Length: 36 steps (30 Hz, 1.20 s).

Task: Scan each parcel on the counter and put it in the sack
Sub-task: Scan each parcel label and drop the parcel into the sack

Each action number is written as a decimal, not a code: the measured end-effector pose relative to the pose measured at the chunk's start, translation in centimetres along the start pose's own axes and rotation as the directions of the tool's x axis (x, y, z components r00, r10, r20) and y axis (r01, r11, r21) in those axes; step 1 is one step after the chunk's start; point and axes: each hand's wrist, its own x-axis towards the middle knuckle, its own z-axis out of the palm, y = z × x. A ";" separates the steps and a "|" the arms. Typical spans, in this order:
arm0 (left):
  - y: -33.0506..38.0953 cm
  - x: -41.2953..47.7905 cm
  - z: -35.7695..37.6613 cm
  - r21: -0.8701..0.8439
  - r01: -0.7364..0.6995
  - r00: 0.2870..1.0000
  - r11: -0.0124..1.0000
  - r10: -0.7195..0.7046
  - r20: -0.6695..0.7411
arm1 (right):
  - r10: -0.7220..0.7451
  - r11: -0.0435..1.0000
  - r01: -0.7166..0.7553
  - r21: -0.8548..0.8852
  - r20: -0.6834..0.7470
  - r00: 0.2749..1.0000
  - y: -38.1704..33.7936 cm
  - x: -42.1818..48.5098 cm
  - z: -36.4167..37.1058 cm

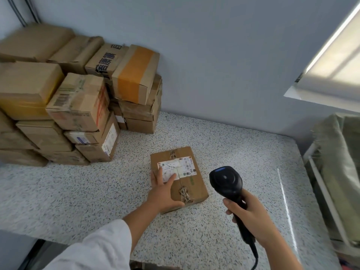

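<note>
Pressing flat on the cardboard parcel (191, 189) at frame centre with the left hand (165, 191), fingers straight, partly covering the shipping label (182, 165). Gripping the barcode scanner (227, 181) in the right hand (251, 217), fingers curled round its handle. Parcel lying lengthwise toward lower right on the counter (78, 191), just left of the scanner head. Likely scanning next, label's right end uncovered. Sack (335, 152) at right edge.
</note>
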 end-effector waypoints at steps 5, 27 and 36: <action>-0.3 0.0 -0.4 0.103 -0.012 0.999 0.995 0.007 0.040 | 0.014 0.999 -0.011 -0.047 0.060 0.998 0.0 0.4 0.0; -5.6 0.1 -6.2 0.485 -0.371 0.910 0.792 0.206 0.360 | 0.031 0.965 0.065 -0.255 0.355 0.934 -1.8 2.1 -1.2; -5.8 0.3 -6.4 0.475 -0.363 0.909 0.802 0.191 0.372 | 0.050 0.930 0.102 -0.354 0.396 0.917 -2.4 4.0 0.2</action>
